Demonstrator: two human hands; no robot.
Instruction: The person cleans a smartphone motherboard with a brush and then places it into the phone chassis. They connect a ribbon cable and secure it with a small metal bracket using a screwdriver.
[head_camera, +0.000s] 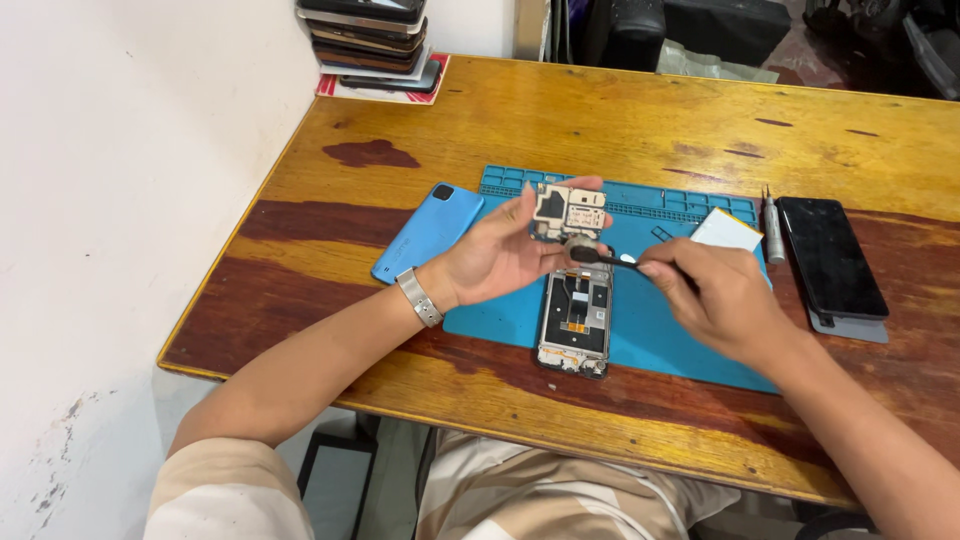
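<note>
Above the blue repair mat (640, 330), the left hand (497, 255) pinches a small pale circuit board (568, 213) between thumb and fingertips, its lower edge hidden by a dark tool (600, 258), perhaps a brush, gripped in the closed right hand (722, 298). Beneath lies an opened phone frame (575, 325), metallic and rectangular. Glossy blue back cover (428, 233) rests beside the mat on the worn wooden table (620, 120); the phone stack (372, 38) is cut off.

dark phone screen (830, 256) right of mat
</note>
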